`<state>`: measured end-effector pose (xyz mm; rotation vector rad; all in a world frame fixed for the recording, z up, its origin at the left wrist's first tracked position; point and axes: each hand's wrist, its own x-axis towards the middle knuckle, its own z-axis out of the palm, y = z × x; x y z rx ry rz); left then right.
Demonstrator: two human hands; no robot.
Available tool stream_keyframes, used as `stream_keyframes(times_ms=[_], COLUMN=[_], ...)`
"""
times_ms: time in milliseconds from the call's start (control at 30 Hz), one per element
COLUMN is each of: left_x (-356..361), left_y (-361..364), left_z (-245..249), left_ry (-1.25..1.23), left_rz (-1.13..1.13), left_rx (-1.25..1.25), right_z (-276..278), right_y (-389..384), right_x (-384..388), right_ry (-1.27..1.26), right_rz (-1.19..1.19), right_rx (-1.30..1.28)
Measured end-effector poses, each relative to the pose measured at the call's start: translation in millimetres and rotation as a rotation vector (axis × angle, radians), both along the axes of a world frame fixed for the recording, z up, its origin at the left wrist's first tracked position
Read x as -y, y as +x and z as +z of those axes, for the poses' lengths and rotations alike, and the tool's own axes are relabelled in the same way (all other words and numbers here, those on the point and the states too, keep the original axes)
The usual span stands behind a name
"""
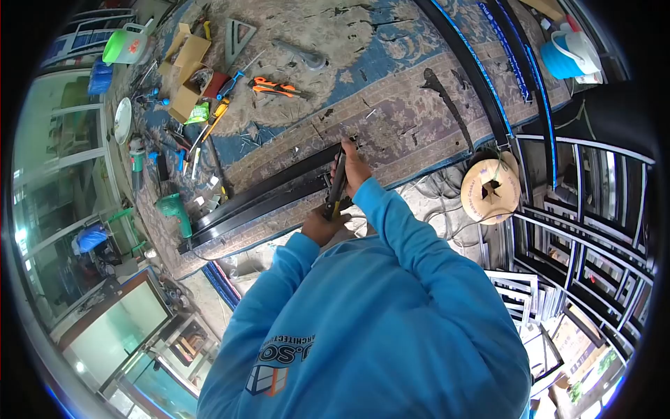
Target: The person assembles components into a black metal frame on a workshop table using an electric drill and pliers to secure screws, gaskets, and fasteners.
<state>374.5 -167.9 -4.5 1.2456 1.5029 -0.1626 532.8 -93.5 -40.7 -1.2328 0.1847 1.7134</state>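
Closest in, the left hand (pixel 321 225) is closed around the lower, yellow-tipped end of a dark hand tool (pixel 337 190). The tool runs straight up from that fist to the right hand (pixel 352 167), whose fingers are wrapped over its upper end. So the one tool lies between two closed hands, gripped at both ends. Its top sits on the near end of a long black metal profile (pixel 265 199), which lies slantwise across the carpet-covered bench (pixel 391 105); how many bars make up the profile I cannot tell

Just beside the profile's far-left end lies one green power drill (pixel 174 213). To the right, off the bench edge, hangs one pale cable spool (pixel 490 187). Farther up the bench are one orange-handled cutter (pixel 276 87), one grey set square (pixel 237 35) and one open cardboard box (pixel 187 73). At the far corners stand one green jug (pixel 129 45) and one blue bucket (pixel 569 56)
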Motion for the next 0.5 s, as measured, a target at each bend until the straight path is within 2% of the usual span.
stream_keyframes(times_ms=[100, 133, 200, 233, 300, 333, 400, 433, 500], left_x=[4, -6, -44, -63, -64, -45, -19, -14, -4], left_y=[-11, -13, -4, 9, 3, -12, -15, -10, 2], left_z=[-26, -10, 75, 132, 142, 97, 49, 32, 19], left_ry=[0.198, 0.137, 0.012, -0.231, 0.015, 0.147, 0.045, -0.111, 0.148], left_rz=[-0.033, -0.103, -0.247, 0.133, 0.233, 0.019, -0.182, -0.046, -0.081], left_rx=[0.041, 0.028, 0.001, 0.193, 0.335, 0.197, 0.176, 0.194, 0.035], right_z=[13, 8, -5, 3, 29, -9, -12, -13, -8], right_y=[2, 0, -2, 2, 8, -1, -3, -3, -1], right_x=[2, 2, 0, 0, 1, -1, -3, -3, 4], right_ry=[-0.007, -0.007, -0.007, -0.022, -0.053, -0.038, -0.029, -0.032, -0.032], right_rz=[0.018, 0.007, -0.02, -0.006, 0.038, -0.036, -0.005, 0.002, 0.001], right_rx=[-0.004, 0.012, 0.045, 0.058, 0.081, 0.038, 0.053, 0.058, 0.004])
